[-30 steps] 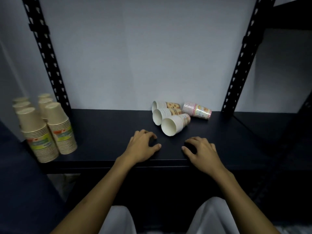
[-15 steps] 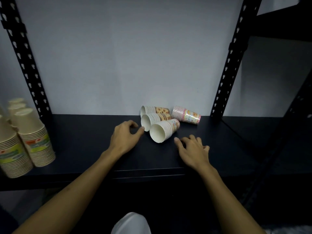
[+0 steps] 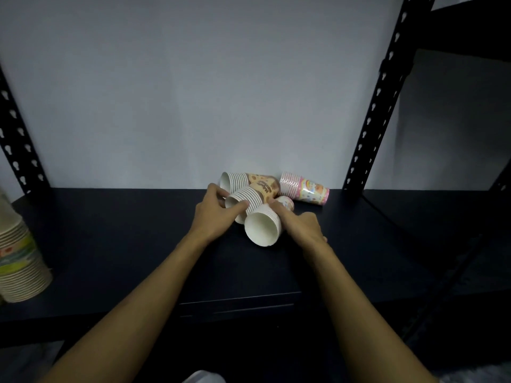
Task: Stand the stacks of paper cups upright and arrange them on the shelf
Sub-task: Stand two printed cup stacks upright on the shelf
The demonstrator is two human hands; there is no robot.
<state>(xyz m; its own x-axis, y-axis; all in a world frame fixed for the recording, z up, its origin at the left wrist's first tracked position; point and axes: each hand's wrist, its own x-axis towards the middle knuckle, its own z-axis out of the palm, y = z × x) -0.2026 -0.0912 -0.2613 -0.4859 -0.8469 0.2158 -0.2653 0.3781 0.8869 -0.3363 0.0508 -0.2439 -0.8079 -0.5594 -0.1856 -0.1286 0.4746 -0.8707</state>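
Several short stacks of paper cups lie on their sides at the back middle of the black shelf [image 3: 124, 244]. A brown-patterned stack [image 3: 260, 181] is rearmost, and a second brown one [image 3: 255, 196] lies in front of it. A white-mouthed stack [image 3: 261, 229] is nearest me, and a pink stack [image 3: 305, 189] lies to the right. My left hand [image 3: 214, 214] closes thumb and fingers around the rim end of the second brown stack. My right hand [image 3: 301, 223] wraps the right side of the nearest stack, with a finger along its top.
Tall upright stacks of beige cups [image 3: 19, 261] stand at the shelf's left edge, partly cut off. Black perforated uprights rise at the back left [image 3: 19, 150] and back right [image 3: 381, 92]. A grey wall closes the back. Another dark shelf bay lies to the right.
Both hands moved forward from the shelf's front to the fallen stacks. The left took hold of the second brown stack and the right closed on the nearest one. The view shifted right.
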